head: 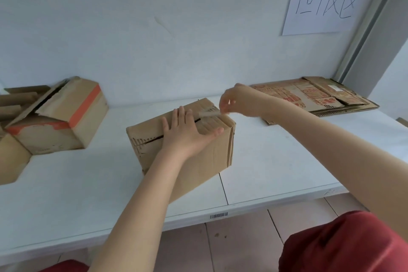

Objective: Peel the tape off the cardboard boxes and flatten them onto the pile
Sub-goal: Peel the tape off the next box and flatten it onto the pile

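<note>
box (pixel 176 143) mid-tabletop (pixel 276 161) — left hand (pixel 185 132) flat on top, grip released | right hand (pixel 238 100) pinching tape (pixel 208 113), half-lifted | pile (pixel 318 97) right of box — some flattened | orange-taped box (pixel 64 121) left of box, untouched

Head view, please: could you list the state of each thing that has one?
Middle box: closed, flaps slit.
Tape strip: partly peeled.
Left hand: flat on the box.
Right hand: pinching the tape.
Orange-taped box: open.
Cardboard pile: flattened.
</note>
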